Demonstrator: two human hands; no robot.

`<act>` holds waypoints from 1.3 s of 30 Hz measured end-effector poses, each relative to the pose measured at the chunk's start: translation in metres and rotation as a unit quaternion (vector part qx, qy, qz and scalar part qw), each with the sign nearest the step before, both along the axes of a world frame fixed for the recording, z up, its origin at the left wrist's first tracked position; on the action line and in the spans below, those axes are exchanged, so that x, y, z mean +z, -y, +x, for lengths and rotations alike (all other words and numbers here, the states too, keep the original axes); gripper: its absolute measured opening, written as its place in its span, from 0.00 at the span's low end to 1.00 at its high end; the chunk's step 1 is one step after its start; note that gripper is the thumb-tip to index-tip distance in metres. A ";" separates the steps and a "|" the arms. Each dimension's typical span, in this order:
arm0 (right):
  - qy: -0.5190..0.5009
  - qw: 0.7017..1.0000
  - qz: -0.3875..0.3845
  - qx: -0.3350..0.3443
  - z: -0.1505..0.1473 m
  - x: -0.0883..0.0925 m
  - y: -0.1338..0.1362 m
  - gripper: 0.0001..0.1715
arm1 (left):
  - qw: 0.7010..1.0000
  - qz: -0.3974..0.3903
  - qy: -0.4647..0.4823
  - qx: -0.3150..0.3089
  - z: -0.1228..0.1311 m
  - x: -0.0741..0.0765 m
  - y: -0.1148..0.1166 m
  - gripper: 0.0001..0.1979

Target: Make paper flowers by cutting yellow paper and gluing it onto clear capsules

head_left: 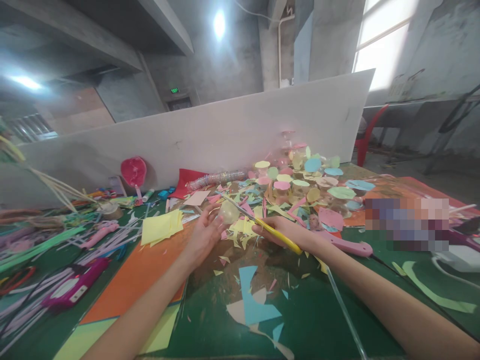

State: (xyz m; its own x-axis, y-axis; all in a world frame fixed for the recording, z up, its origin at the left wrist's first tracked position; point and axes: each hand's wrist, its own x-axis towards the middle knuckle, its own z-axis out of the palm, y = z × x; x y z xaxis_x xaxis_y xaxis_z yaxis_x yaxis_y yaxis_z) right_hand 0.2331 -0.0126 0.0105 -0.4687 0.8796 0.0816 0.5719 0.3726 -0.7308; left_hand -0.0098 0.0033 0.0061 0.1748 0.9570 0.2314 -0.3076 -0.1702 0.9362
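My left hand (pixel 206 232) is closed around the edge of a see-through rounded plastic piece (pixel 229 214) with a pale yellow tint, perhaps a small cup. My right hand (pixel 279 231) grips yellow-handled scissors (pixel 283 239), whose metal blades point up and left, next to the plastic piece. Whether the blades touch it I cannot tell. Yellow paper scraps (pixel 243 229) lie just below the two hands. Behind them is a pile of see-through cups with pastel paper discs (pixel 282 185). A stack of yellow paper squares (pixel 162 227) lies left of my left hand.
Blue paper offcuts (pixel 255 300) lie in front on the green table (pixel 311 320). A pink glue gun (pixel 348 246) with a cord is beside my right forearm. Orange sheets (pixel 138 280), a purple device (pixel 77 285) and thin strips are at left. A white panel (pixel 225 130) stands behind.
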 end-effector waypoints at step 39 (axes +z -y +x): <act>0.028 0.999 -0.021 0.023 0.001 0.008 0.003 0.27 | 0.994 -0.002 -0.103 -0.040 -0.020 0.009 -0.011 0.28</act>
State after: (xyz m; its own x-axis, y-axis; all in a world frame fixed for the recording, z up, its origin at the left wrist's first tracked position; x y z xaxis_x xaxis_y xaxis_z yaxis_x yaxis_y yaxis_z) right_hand 0.2338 -0.0156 0.0187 -0.5122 0.8587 0.0164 0.5956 0.3690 -0.7136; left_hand -0.0296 0.0148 0.0152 0.2928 0.9394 0.1783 -0.1214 -0.1484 0.9814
